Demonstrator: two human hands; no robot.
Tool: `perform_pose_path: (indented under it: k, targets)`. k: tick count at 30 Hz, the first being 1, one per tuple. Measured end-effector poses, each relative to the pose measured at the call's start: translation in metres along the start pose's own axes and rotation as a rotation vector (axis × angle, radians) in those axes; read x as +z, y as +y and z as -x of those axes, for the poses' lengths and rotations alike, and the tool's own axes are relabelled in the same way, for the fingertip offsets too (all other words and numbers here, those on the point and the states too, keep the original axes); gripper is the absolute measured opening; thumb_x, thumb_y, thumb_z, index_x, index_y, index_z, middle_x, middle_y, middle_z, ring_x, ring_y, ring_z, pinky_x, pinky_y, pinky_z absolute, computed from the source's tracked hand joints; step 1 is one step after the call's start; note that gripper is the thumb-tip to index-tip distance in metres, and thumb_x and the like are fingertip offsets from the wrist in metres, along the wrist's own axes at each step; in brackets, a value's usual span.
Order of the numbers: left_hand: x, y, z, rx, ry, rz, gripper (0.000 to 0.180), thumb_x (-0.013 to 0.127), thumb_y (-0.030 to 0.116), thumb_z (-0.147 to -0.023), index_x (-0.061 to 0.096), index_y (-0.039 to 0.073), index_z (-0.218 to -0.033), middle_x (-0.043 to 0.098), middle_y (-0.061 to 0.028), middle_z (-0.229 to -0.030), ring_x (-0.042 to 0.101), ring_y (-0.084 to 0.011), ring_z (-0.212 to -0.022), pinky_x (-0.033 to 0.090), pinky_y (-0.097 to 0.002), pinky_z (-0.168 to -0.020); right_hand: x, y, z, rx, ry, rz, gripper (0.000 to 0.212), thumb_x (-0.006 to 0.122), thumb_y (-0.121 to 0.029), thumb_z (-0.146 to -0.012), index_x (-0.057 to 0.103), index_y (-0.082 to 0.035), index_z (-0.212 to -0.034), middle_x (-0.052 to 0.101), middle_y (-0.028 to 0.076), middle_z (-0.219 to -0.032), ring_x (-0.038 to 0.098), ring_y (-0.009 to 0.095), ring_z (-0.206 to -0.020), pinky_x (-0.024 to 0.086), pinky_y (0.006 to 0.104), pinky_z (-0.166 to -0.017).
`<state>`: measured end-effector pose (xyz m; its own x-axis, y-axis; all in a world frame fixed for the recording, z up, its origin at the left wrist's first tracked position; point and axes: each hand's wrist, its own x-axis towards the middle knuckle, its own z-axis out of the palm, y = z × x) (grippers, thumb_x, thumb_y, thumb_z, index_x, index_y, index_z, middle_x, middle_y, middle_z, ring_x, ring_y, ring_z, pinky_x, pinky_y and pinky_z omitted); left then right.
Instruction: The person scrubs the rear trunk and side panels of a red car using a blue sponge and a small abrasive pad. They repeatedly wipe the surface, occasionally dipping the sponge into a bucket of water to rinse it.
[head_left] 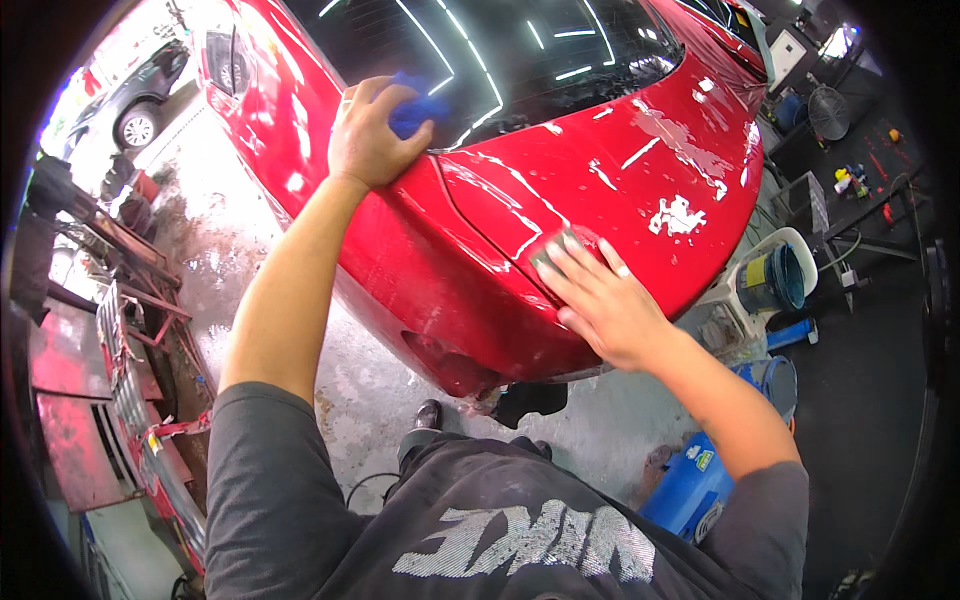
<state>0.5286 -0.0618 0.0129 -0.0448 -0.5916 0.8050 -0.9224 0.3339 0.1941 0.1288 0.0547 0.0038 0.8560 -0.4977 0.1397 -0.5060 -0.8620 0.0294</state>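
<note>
Our left hand (372,140), toward eleven o'clock, curls around a blue cloth or sponge (412,115) beside the lower corner of the rear window (500,55). Our right hand (612,308), at three o'clock near centre, lies flat, its fingers over a small greyish pad (546,262) against the boot lid (610,190). Under both, the red car (400,240) spreads from ten o'clock to two.

We judge the surface work partway along: the left rear flank looks glossy and mostly even, while toward two o'clock pale patches (677,216) break the lid's red, so that side seems left to finish.

We see the blue thing only as a blur; the car's front is cut off past eleven o'clock, our fingers hide most of the pad, and we cannot tell which bright marks on the lid are merely reflected lamps.
</note>
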Motion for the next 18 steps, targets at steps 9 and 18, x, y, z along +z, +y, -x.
perform_pose_path:
  k: [9, 18]
  targets:
    - [0.002, -0.047, 0.008, 0.019, 0.053, 0.1, 0.044, 0.09, 0.038, -0.08, 0.08, 0.021, -0.119, 0.069, -0.012, -0.139, 0.066, -0.0391, -0.128, 0.056, -0.0528, -0.107, 0.01, -0.036, -0.1, 0.204, -0.103, -0.028, 0.057, 0.047, -0.035, -0.118, 0.043, -0.008, -0.168, 0.041, 0.019, -0.176, 0.035, 0.04, -0.165, 0.025, 0.0614, -0.134]
    - [0.01, -0.052, 0.006, 0.018, 0.096, 0.178, 0.043, 0.092, 0.038, -0.077, 0.08, 0.022, -0.115, 0.069, -0.011, -0.137, 0.068, -0.0375, -0.124, 0.058, -0.0512, -0.104, 0.025, -0.034, -0.198, 0.327, -0.019, -0.023, 0.061, 0.047, -0.031, -0.118, 0.037, -0.01, -0.173, 0.033, 0.017, -0.181, 0.029, 0.039, -0.168, 0.02, 0.0612, -0.136]
